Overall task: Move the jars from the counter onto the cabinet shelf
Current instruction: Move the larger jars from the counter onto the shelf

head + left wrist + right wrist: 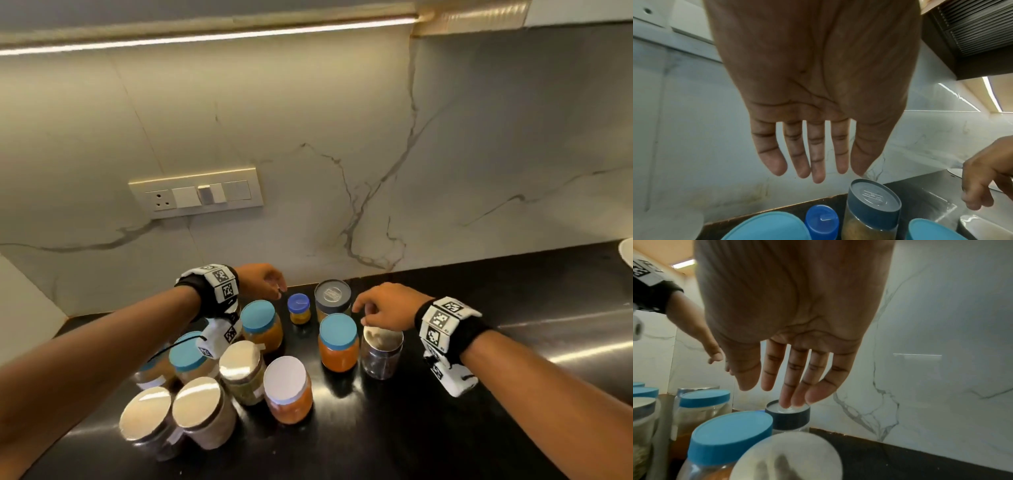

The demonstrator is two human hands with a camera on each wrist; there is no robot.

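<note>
Several jars stand grouped on the black counter [445,428]. At the back are a small blue-lidded jar [298,307] and a taller grey-lidded jar [333,297]. In front of these stand a teal-lidded orange jar [338,342] and a steel-lidded dark jar [382,353]. My left hand [278,287] hovers open just left of the small blue-lidded jar [822,220], fingers straight and holding nothing. My right hand [359,313] hangs open over the steel-lidded jar [785,456], its fingertips [786,404] close above the grey-lidded jar [788,415]. The cabinet shelf is out of view.
More jars crowd the near left: teal-lidded ones [258,325], steel-lidded ones [202,411] and a white-lidded orange one [287,387]. A marble wall with a switch panel [197,193] rises behind. A white dish [627,251] sits at the far right.
</note>
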